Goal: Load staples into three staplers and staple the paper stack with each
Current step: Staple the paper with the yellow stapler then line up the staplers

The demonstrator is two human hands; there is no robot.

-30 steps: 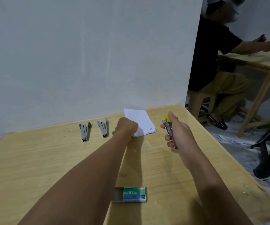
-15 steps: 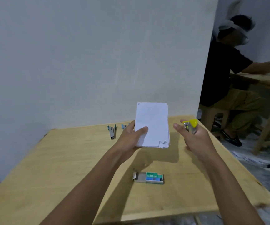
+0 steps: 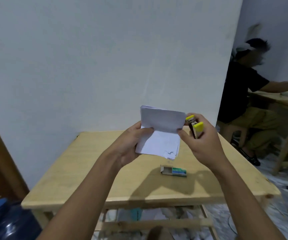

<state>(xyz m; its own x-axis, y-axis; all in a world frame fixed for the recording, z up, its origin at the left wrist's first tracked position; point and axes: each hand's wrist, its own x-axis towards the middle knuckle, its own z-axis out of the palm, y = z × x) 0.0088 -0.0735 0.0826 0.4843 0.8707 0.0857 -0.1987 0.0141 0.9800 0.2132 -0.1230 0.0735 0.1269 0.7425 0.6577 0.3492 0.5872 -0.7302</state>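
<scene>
The left hand (image 3: pixel 131 144) pinches the folded paper stack (image 3: pixel 158 134); the right hand (image 3: pixel 202 141) grips the yellow stapler (image 3: pixel 194 124). Held above the bench (image 3: pixel 91 170), loose sheets could fan apart, so the staple might miss some.

A pale wooden table (image 3: pixel 74 170) stands against a white wall (image 3: pixel 105 66). A small staple box (image 3: pixel 173 171) lies flat on it, just off the middle toward 3 o'clock, its grey tray slid partly out toward 9 o'clock.
</scene>
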